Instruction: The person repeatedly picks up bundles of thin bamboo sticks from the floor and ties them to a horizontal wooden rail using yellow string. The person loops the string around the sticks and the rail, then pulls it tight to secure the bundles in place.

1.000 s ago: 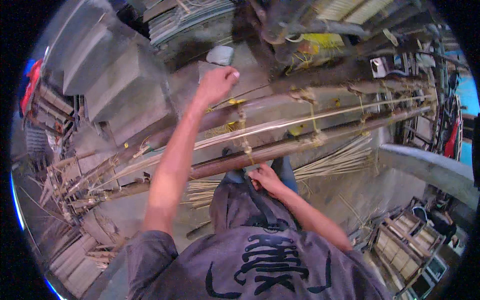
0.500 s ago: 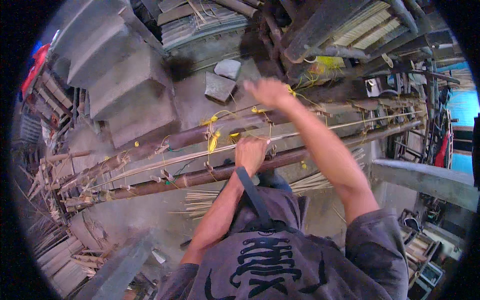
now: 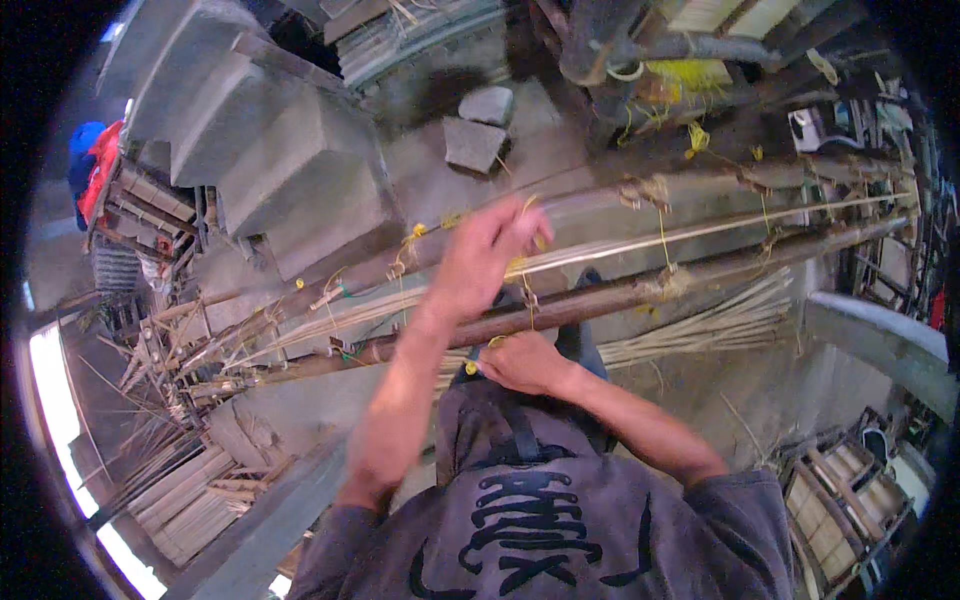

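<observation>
Curling the fingers of my right grip (image 3: pixel 530 362), I have it closed on yellow cord (image 3: pixel 470 368), a little of which shows at its fingertips, close to my side of the brown near pole (image 3: pixel 620 295). My left grip (image 3: pixel 497 245) is farther forward and slightly to the left of the right one, its fingers bent; yellow shows beside them, but blur on my feed means I cannot tell whether it is clenched on anything. The pale strips (image 3: pixel 600 254) run between the poles, stretching away to the right of my left grip and reappearing on its left. Beyond them, the far pole (image 3: pixel 585 205) runs along both sides of that same grip. A thin tie (image 3: pixel 663 235) spans the two poles to the right of both grips. Rightward from my right grip, pale sticks (image 3: pixel 700 335) lie spread on the floor (image 3: pixel 700 395). Ahead of my left grip, past the far pole, I see two gray stones (image 3: pixel 473 145), with concrete steps (image 3: pixel 300 180) farther to its left.
</observation>
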